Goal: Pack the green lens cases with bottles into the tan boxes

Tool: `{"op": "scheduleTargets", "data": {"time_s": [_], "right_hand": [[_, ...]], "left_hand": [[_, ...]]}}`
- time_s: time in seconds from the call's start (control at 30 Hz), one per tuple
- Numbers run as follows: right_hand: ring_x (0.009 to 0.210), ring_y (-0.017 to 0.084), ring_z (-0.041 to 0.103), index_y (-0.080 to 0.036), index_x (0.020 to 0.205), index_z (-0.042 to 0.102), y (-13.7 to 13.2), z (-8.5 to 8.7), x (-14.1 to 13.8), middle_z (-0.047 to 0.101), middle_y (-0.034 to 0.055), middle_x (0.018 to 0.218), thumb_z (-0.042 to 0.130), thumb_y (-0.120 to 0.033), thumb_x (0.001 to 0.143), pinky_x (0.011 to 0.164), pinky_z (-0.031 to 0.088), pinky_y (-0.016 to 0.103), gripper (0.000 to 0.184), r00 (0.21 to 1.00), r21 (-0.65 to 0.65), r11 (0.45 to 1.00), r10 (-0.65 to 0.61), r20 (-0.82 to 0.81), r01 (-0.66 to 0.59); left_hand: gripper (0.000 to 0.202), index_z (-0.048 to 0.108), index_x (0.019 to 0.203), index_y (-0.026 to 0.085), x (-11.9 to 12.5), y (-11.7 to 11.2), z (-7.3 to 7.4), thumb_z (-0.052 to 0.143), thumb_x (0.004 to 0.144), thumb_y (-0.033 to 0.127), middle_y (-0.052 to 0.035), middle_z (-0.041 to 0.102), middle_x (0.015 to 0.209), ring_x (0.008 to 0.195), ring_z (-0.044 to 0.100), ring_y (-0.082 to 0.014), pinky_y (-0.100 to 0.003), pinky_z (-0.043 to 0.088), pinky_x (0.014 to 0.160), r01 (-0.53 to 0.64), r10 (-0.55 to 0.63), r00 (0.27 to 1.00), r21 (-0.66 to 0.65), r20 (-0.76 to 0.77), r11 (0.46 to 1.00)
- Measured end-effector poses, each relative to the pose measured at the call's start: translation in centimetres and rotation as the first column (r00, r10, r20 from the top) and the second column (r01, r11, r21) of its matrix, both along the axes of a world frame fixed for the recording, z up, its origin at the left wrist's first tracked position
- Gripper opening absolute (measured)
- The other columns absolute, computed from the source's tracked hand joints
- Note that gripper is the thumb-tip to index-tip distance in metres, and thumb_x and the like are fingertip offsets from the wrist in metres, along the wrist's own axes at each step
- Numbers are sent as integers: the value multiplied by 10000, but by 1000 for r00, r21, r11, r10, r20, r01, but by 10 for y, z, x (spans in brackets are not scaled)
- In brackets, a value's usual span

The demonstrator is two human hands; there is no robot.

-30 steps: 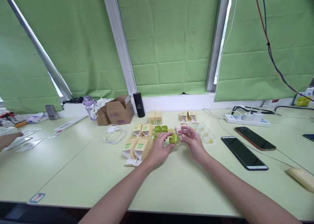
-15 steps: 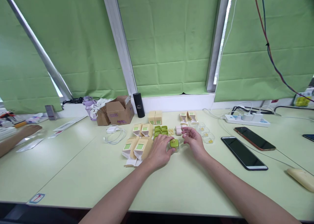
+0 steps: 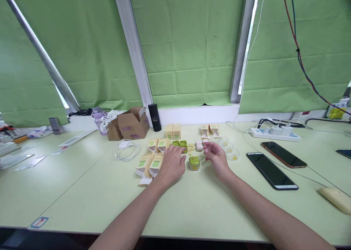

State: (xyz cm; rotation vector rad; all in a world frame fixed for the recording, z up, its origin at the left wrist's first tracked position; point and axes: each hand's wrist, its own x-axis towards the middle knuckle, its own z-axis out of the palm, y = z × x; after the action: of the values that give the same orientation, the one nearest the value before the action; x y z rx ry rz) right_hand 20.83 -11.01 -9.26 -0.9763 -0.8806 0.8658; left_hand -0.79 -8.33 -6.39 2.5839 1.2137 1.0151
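Note:
A small clear box with a green lid (image 3: 194, 163) stands upright on the table between my hands, touched by neither. My left hand (image 3: 172, 164) is left of it, fingers stretched out over a group of green square lids (image 3: 179, 143), partly covering them; I see nothing held in it. My right hand (image 3: 216, 158) hovers at the right with thumb and fingertips drawn together; whatever is between them is too small to make out. Close to its fingertips lie pale pink rolls (image 3: 199, 146). Small yellow pieces (image 3: 190, 148) lie beside the green lids. Behind my right hand are clear cups (image 3: 231, 153).
Opened cartons (image 3: 145, 162) lie left of my left hand, with more cartons (image 3: 173, 131) behind. A cardboard box (image 3: 134, 124) and black bottle (image 3: 155, 117) stand at the back. Phones (image 3: 271, 171), a power strip (image 3: 275, 133) and a mouse (image 3: 336, 199) are on the right.
My left hand has let go of the green-lidded box and moved left to the green lids. The right hand has barely moved. Another person's hand at the far left has gone from view.

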Motion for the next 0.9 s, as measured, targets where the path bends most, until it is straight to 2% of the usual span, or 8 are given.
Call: {"op": "scheduleTargets", "data": {"time_s": [0.17, 0.33, 0.47, 0.67, 0.73, 0.8, 0.87, 0.9], "right_hand": [[798, 215, 600, -232, 1004, 751, 1, 0, -1, 709, 66, 944, 874, -398, 648, 592, 471, 306, 412, 1000, 3, 1000, -3, 2, 3], [783, 213, 594, -225, 985, 759, 0, 1, -1, 713, 63, 918, 884, -419, 642, 584, 463, 305, 413, 1000, -2, 1000, 5, 11, -5], [769, 206, 584, -226, 976, 761, -1, 3, -1, 712, 55, 896, 880, -418, 647, 583, 458, 302, 399, 1000, -2, 1000, 9, 11, -9], [771, 210, 596, -223, 992, 751, 0, 1, 0, 720, 59, 899, 854, -431, 679, 596, 456, 308, 390, 999, -9, 1000, 23, 43, -23], [799, 226, 615, -219, 1016, 742, 2, -1, 2, 724, 65, 911, 806, -447, 732, 625, 469, 324, 370, 993, 8, 1000, -7, 116, 6], [838, 242, 633, -216, 1039, 732, 3, -2, 7, 731, 70, 935, 724, -445, 816, 696, 496, 360, 320, 962, 49, 997, -74, 264, 63], [886, 256, 642, -219, 1058, 726, 5, -1, 13, 745, 77, 1000, 629, -408, 899, 796, 511, 407, 266, 870, 92, 988, -152, 469, 123], [919, 266, 641, -223, 1065, 725, 6, 1, 16, 754, 82, 1052, 592, -378, 926, 840, 508, 426, 247, 794, 106, 983, -186, 579, 153]], "left_hand": [[216, 765, 1041, 235, -9, 14, 1, 611, 916, 151, -132, 756, 1048, 1092, 598, -371, -536, 406, 1012, -108, 110, 994, 61, -18, 992], [229, 777, 1014, 211, -8, 13, 1, 590, 913, 126, -148, 761, 1039, 1066, 605, -383, -515, 413, 934, -180, 197, 967, 112, -163, 977], [235, 780, 1006, 213, -6, 11, 1, 576, 926, 127, -146, 757, 1029, 1049, 610, -373, -508, 418, 921, -173, 193, 963, 117, -189, 978], [197, 766, 986, 211, -5, 10, -1, 605, 913, 123, -140, 747, 991, 1068, 604, -370, -528, 408, 971, -122, 131, 986, 86, -105, 989], [197, 765, 1009, 204, -4, 8, 0, 603, 927, 128, -141, 754, 1021, 1079, 606, -366, -526, 417, 964, -129, 140, 982, 91, -126, 988], [217, 763, 1062, 195, -2, 5, 1, 588, 952, 131, -134, 763, 1065, 1088, 611, -352, -515, 433, 945, -141, 159, 971, 110, -176, 984], [234, 759, 1106, 189, 0, 3, 1, 570, 979, 134, -122, 769, 1087, 1089, 619, -337, -508, 447, 938, -139, 165, 963, 132, -211, 981], [236, 758, 1117, 189, 0, 2, 1, 567, 988, 134, -117, 771, 1088, 1086, 622, -330, -506, 450, 940, -132, 161, 963, 142, -217, 981]]}}
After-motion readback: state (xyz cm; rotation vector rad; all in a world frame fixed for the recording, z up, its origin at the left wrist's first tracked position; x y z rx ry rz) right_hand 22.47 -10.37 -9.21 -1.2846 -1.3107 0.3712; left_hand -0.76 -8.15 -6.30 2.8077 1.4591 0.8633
